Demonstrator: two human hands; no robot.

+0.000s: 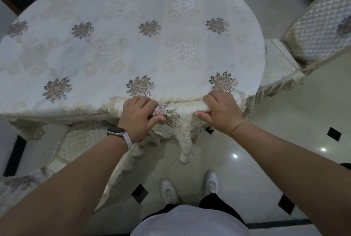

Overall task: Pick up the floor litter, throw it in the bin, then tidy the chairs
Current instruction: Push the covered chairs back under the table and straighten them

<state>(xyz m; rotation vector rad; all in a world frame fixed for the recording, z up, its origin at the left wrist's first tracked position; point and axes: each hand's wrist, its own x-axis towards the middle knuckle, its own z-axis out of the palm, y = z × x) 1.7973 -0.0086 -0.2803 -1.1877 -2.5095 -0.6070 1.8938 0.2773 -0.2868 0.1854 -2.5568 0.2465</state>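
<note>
My left grip (137,116) and right grip (222,112) both clamp top of chair (182,109), fingers over far side, thumbs on near side. Chair back against near edge of desk (133,49).

Both your arms reach forward; your left hand (137,114) and right hand (221,110) grip the chair back (182,107), fingers over, thumbs pointing inward

One table (114,55) in front of you. Chairs (182,107), I make it five, all in cloth covers. Your left hand (137,116) and right hand (222,112), that's two. One wristwatch (116,132). Two white shoes (168,190) down below.
</note>
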